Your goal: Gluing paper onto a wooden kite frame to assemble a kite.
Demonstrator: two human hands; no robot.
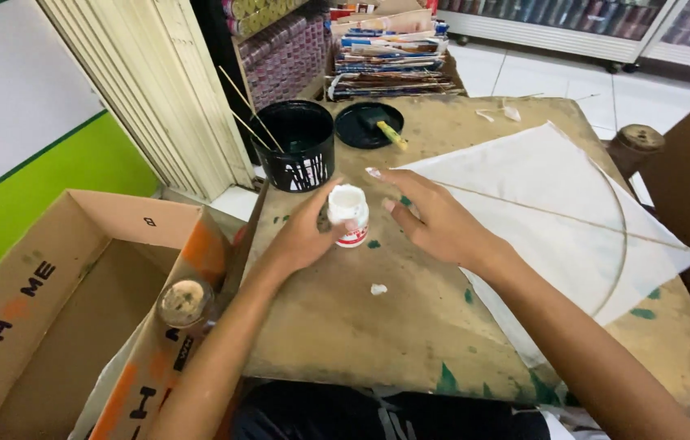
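**Small white bottle pinched at the middle of the bench**

Nearest the camera, two bare forearms reach out over the front edge of a worn, paint-flecked bench (361,326). The left hand (304,236) closes its grip around a small white bottle (348,215) with a red-banded label, thumb and fingers pinching its sides; the bottle stands upright, and whether its base touches the bench or is just lifted cannot be told. The right hand (430,216) lies just to the right of that grip, fingers spread and loose, holding nothing, fingertips close to the bottle's cap without clearly touching it.

Below the grip, toward the camera, a small white scrap (378,288) sits on the bench. To the right of the grip a white paper kite (557,212) with thin stick spars lies flat, its near corner under the right wrist. Beyond the grip stands a black pot (300,147) with thin sticks leaning in it, and beside that a black lid (368,124) carrying a yellow-handled brush (391,134). Left of the grip, off the bench, an open cardboard box (60,310) stands on the floor.
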